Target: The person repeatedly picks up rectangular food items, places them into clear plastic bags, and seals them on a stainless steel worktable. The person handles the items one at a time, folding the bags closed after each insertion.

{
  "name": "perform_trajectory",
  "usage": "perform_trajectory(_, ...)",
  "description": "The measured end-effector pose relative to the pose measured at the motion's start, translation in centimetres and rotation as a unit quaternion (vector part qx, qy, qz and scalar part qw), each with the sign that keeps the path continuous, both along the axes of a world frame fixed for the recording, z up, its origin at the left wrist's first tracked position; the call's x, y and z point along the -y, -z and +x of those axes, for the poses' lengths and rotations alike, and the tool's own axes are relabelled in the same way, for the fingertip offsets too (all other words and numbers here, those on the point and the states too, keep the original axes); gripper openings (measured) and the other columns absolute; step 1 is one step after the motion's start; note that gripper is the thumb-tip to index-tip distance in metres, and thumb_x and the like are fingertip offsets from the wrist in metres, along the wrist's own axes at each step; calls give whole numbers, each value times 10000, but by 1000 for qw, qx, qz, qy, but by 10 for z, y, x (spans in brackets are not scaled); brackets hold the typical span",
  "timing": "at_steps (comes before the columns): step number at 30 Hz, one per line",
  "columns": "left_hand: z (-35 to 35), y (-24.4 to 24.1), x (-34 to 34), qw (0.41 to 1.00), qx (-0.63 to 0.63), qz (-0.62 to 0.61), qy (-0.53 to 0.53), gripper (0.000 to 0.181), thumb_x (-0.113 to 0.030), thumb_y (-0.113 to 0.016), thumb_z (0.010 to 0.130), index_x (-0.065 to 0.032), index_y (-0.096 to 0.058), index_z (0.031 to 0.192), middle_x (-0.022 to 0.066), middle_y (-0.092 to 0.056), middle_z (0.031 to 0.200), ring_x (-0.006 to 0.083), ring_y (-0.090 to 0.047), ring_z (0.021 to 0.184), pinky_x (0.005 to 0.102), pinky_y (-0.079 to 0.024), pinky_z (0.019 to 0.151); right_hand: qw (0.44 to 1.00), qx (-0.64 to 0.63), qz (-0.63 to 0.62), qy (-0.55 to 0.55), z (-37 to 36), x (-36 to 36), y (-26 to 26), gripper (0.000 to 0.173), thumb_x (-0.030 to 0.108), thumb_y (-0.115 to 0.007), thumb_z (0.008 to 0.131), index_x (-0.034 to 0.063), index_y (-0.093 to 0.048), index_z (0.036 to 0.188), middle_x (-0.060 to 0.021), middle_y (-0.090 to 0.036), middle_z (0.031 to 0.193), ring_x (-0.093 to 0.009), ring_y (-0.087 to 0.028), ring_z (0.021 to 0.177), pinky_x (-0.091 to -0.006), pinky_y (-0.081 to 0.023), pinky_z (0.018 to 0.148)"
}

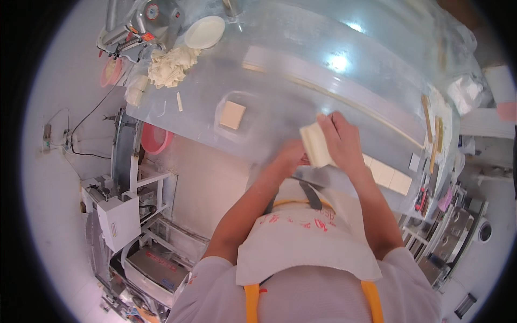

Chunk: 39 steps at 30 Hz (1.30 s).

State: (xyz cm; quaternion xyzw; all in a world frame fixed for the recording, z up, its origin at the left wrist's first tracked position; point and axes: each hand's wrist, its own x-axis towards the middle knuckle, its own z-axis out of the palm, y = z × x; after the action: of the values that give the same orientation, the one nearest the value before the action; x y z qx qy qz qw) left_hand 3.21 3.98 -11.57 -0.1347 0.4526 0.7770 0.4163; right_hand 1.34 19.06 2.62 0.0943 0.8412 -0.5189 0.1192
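Note:
My right hand (345,139) grips a pale stack of what look like dough sheets (315,145), held tilted above the front of the metal worktable (274,117). My left hand (291,155) is blurred just left of the stack and partly hidden by it. Whether its fingers touch the stack cannot be told. To the left, a square pale stack (232,115) lies on a floured patch of the tabletop. A row of pale squares (389,175) sits along the front edge, beyond my right wrist.
A long pale strip (343,97) crosses the table. At the far left stand a heap of dough scraps (171,66), a white round dish (205,32) and a metal machine (149,24). Wooden sticks (434,149) lie at the right end. A pink basin (155,139) stands below the left edge.

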Motion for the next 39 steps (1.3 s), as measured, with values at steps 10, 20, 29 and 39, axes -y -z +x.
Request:
perform_trajectory(10, 2, -48, 13, 940, 213, 234, -124, 656, -573, -321, 1136, -80, -500, 1531, 106, -649, 1413, 279, -620, 1318, 439, -497, 1118, 959, -82, 267, -45, 18, 7, 55, 465, 411, -606, 1079, -6, -545, 884, -264, -659, 705, -473, -672, 683, -520, -523, 605)
perform_trajectory(20, 14, -99, 21, 956, -167, -167, -176, 720, -690, -386, 1094, -51, -713, 1035, 82, -714, 928, 185, -669, 857, 353, -531, 777, 988, 50, -124, 83, 21, -1, 29, 566, 522, -497, 1109, -1, -617, 930, -125, -620, 657, -210, -628, 529, -365, -481, 503)
perform_trajectory(29, -3, -67, 49, 920, -302, -233, -92, 520, -505, -602, 1071, -47, -657, 833, 64, -657, 707, 200, -638, 668, 344, -516, 652, 987, 71, -107, 101, 44, -31, 37, 542, 499, -503, 1111, 0, -623, 937, -86, -630, 650, -142, -602, 519, -304, -467, 506)
perform_trajectory(39, -14, -108, 35, 747, -486, -438, 122, 489, -477, -730, 989, -23, -588, 876, 151, -620, 719, 352, -631, 668, 429, -494, 616, 982, -179, -49, 15, -11, -19, 22, 427, 405, -503, 1123, 38, -715, 1171, -132, -740, 1093, -226, -679, 1076, -366, -507, 950)
